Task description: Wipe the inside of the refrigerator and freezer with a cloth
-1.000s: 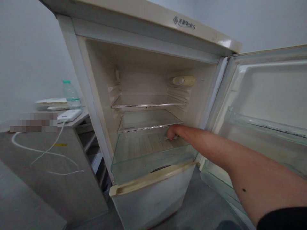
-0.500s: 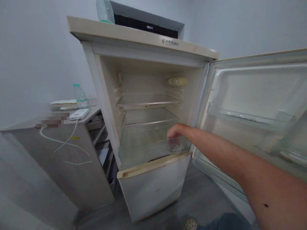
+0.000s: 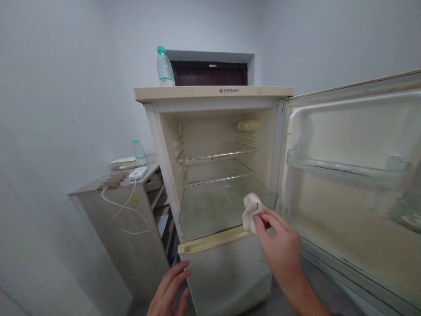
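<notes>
A cream fridge [image 3: 213,93] stands with its upper door [image 3: 348,145] swung open to the right. My right hand [image 3: 279,245] is out in front of the lowest glass shelf [image 3: 217,206], fingers pinched on a small white cloth [image 3: 251,211]. My left hand [image 3: 169,292] hovers low in front of the shut lower compartment [image 3: 226,272], fingers spread, holding nothing. Two more glass shelves [image 3: 215,153] sit above, bare.
A plastic bottle [image 3: 164,66] stands on top of the fridge. To the left is a grey cabinet [image 3: 131,219] with a second bottle [image 3: 140,153], a white device and a trailing white cable [image 3: 126,210]. A door shelf [image 3: 342,169] juts from the open door.
My right hand has drawn back out of the fridge with the cloth. My left hand has come into view. The view has pulled back from the fridge.
</notes>
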The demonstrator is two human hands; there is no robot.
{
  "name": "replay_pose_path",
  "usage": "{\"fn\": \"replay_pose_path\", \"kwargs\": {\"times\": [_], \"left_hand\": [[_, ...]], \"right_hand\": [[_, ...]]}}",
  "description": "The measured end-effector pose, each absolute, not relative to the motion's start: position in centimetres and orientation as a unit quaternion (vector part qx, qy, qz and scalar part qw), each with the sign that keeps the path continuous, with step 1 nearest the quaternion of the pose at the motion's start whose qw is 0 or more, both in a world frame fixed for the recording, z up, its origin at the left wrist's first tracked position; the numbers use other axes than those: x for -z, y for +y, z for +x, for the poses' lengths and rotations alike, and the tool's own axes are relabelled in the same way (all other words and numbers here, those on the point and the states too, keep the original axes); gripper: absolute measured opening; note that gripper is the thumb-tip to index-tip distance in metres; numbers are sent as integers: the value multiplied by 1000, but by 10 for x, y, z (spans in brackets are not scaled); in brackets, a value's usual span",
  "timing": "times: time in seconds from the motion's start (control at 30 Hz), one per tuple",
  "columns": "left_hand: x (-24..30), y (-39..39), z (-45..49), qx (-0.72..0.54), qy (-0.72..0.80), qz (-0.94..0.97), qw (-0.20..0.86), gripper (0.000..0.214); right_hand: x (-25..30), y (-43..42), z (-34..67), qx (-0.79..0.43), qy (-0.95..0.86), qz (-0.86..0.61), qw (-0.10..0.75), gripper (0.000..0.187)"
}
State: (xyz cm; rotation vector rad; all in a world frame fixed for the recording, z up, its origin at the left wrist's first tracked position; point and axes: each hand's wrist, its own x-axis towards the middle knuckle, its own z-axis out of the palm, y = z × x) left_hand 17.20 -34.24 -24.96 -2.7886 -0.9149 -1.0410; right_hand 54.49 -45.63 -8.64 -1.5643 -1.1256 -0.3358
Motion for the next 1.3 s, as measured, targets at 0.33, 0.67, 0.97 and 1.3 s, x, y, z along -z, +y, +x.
{"fn": "replay_pose_path", "kwargs": {"times": [0.33, 0.67, 0.97, 1.3], "left_hand": [[217, -289, 279, 298, -293, -891, 176, 51], [214, -225, 330, 255, -367, -888, 110, 48], [190, -178, 348, 170, -391, -901, 83, 51], [170, -182, 361, 120, -417, -899, 60, 54]], "right_hand": [[228, -382, 591, 68, -420, -658, 622, 44], [242, -287, 621, 33, -458, -658, 596, 62], [235, -222, 642, 24, -477, -693, 539, 72], [223, -216, 639, 14, -476, -715, 512, 71]]}}
